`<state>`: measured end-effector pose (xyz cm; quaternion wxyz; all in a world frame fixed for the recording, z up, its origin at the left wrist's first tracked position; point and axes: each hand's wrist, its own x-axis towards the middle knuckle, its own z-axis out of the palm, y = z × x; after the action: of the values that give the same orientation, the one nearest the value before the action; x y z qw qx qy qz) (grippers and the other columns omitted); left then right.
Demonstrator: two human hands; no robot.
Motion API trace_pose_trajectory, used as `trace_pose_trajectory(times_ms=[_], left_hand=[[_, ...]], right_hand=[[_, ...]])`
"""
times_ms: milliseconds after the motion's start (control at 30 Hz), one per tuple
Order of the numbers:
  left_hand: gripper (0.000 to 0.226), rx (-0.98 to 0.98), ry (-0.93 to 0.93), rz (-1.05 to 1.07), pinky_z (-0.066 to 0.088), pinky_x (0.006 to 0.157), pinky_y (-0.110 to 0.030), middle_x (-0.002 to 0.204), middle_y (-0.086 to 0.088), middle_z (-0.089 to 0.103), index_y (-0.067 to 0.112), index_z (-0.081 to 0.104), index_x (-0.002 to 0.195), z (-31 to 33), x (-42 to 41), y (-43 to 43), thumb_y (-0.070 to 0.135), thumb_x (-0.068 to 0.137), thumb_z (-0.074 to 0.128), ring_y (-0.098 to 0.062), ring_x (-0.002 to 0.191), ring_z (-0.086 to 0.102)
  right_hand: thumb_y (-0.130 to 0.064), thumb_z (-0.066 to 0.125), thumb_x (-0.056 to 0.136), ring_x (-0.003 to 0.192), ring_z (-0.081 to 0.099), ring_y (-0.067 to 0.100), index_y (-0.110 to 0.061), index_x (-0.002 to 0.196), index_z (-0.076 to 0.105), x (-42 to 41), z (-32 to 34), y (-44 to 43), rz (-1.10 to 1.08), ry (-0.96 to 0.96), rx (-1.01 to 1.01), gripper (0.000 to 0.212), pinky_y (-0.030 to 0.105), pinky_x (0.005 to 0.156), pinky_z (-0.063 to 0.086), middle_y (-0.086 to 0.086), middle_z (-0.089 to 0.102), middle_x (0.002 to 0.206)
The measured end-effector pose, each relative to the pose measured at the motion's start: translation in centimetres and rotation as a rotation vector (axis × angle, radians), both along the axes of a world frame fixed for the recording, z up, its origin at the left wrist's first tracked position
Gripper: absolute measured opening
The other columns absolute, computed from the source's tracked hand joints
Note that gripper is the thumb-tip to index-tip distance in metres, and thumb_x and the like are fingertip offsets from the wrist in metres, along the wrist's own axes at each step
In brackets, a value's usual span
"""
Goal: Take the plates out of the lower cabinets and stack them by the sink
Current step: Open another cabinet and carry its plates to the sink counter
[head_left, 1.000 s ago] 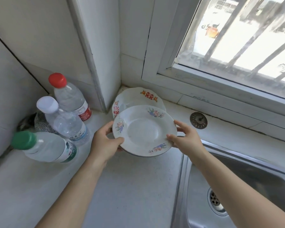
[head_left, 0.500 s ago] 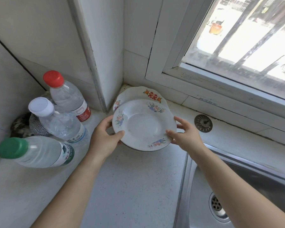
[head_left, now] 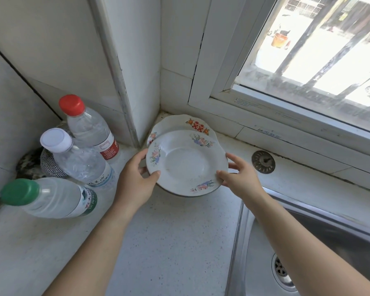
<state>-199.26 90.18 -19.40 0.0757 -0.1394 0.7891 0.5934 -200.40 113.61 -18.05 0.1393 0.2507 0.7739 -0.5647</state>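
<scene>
Left hand (head_left: 135,180) and right hand (head_left: 240,178) grip opposite rims of floral plate (head_left: 186,163), over red-marked plate (head_left: 179,123) left of sink (head_left: 308,242)

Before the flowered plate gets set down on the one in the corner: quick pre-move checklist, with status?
1. Both hands on rim: left hand and right hand grip opposite edges of the flowered plate. Ok.
2. Plate level: slightly tilted, not tipping. Ok.
3. Landing spot: the red-emblem plate has a bare top. Ok.
4. Alignment: held plate sits nearer than the lower one, off-centre. Not ok.
5. Bottles clear of left hand. Ok.
6. Contact between plates: cannot tell.
</scene>
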Motion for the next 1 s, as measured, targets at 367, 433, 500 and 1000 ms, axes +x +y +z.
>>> trace_pose_trajectory(times_ms=[367,433,500,1000], left_hand=[[0.055,-0.236,0.062,-0.023,0.038,0.086,-0.022,0.135,0.0,0.048,0.017,0.046,0.134,-1.1,-1.3,0.2,0.017,0.083,0.066,-0.005,0.102,0.053],[0.056,-0.266,0.073,-0.037,0.039,0.089,-0.024,0.136,-0.003,0.048,0.015,0.045,0.135,-1.3,-1.7,0.2,0.017,0.083,0.066,-0.011,0.107,0.054],[0.056,-0.298,0.08,-0.05,0.04,0.092,-0.027,0.135,-0.005,0.048,0.014,0.045,0.135,-1.4,-2.0,0.1,0.018,0.083,0.066,-0.017,0.112,0.055],[0.042,-0.586,0.312,-0.408,0.023,0.099,-0.017,0.135,0.004,0.05,0.021,0.057,0.126,-0.4,-1.0,1.0,0.023,0.085,0.065,-0.016,0.127,0.041]], right_hand=[[-0.012,0.065,0.083,0.077,0.061,0.009,-0.028,0.137,0.042,-1.7,-0.8,-0.4,0.05,0.061,0.191,0.061,0.024,0.05,0.046,-0.002,0.052,0.11],[-0.013,0.064,0.083,0.078,0.059,0.011,-0.028,0.137,0.042,-2.1,-1.0,-0.5,0.063,0.071,0.212,0.06,0.026,0.05,0.045,-0.002,0.051,0.109],[-0.013,0.064,0.083,0.079,0.059,0.012,-0.028,0.137,0.041,-2.3,-1.2,-0.6,0.083,0.076,0.226,0.061,0.025,0.049,0.045,-0.001,0.05,0.11],[-0.03,0.067,0.083,0.116,0.051,0.017,-0.018,0.128,0.054,-0.1,-0.3,-0.7,0.733,0.384,0.721,0.048,0.027,0.095,0.043,-0.003,0.05,0.133]])
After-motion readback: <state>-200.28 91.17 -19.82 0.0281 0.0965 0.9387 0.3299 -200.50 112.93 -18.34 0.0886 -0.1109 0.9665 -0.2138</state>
